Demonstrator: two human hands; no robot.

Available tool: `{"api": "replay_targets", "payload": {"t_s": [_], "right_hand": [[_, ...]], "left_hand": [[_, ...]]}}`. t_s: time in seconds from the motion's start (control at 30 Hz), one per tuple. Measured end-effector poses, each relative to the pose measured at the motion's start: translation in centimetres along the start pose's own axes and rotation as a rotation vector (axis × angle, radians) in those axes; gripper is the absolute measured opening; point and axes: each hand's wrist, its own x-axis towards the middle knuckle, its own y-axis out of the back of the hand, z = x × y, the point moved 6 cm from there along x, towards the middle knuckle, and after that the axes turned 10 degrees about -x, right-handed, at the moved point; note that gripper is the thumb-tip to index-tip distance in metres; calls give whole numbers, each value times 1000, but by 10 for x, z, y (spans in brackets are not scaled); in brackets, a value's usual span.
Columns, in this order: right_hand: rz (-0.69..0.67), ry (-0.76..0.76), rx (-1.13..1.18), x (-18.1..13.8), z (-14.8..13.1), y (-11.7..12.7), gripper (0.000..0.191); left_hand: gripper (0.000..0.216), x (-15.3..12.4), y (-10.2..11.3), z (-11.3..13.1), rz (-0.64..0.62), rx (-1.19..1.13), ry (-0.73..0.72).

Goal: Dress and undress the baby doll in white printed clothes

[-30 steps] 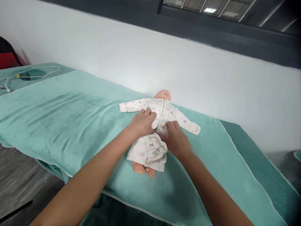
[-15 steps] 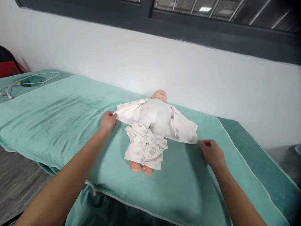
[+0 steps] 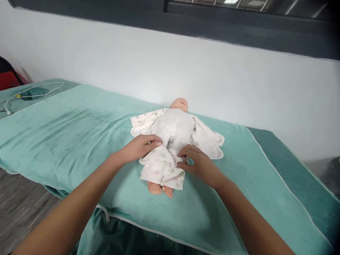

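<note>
A baby doll lies on its back on a teal towel, head toward the wall, bare feet toward me. Its white printed top is spread open to both sides, showing the pale cloth torso. Printed pants cover its legs. My left hand rests at the doll's waist on its left side, fingers curled onto the waistband. My right hand pinches the waistband on the other side.
The towel covers a long bed that runs along a white wall. A white cable lies at the far left end, near something red and black. Grey floor shows at lower left.
Both hands were first on the closed top at the chest, then pulled its flaps apart to either side. They have now let go and come together at the pants' waistband.
</note>
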Motion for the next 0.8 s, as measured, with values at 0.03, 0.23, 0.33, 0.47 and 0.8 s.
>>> {"api": "replay_targets", "payload": {"t_s": [0.03,0.23,0.33,0.47,0.8], "right_hand": [[-29,-30,-8,1,2,0,15],[176,-95,111,16,7,18,18],[390,-66,76,23,7,24,17],[438,-133,48,30,15,18,18],[-37,-384,522,22,102,-4,42]], "left_hand": [[33,1,-1,4,5,91,-24],[26,19,-20,33,-62,245,-138],[29,32,-25,37,-175,-16,-28],[39,49,-16,40,-248,-284,118],[39,84,30,-33,-92,-433,223]]}}
